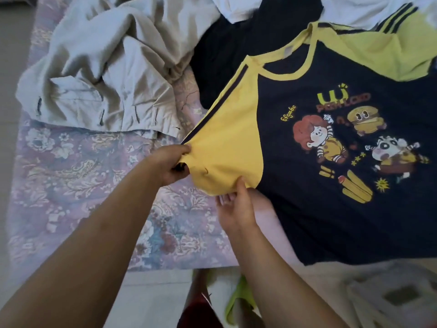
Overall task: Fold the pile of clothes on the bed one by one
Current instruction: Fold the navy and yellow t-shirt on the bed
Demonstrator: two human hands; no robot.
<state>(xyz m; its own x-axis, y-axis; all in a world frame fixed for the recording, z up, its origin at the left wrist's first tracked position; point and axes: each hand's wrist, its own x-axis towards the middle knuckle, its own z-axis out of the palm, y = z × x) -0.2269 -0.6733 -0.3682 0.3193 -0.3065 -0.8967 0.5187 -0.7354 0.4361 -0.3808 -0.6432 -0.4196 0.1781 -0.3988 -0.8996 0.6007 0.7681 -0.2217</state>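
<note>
navy-yellow T-shirt [331,185] spread flat, beige trousers [106,67] crumpled, likely

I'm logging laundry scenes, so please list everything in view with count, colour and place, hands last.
T-shirt: one, navy with yellow sleeves and cartoon print, spread flat on the right of the bed.
Beige garment: one, crumpled, upper left on the bed.
Dark garment: one, black, under the T-shirt's collar side.
White clothes: count unclear, top edge.
Bedsheet: one, pink floral, under everything.
Floor: pale, bottom edge.
Left hand: grips the end of the yellow sleeve.
Right hand: pinches the sleeve's lower edge, other fingers loose.
</note>
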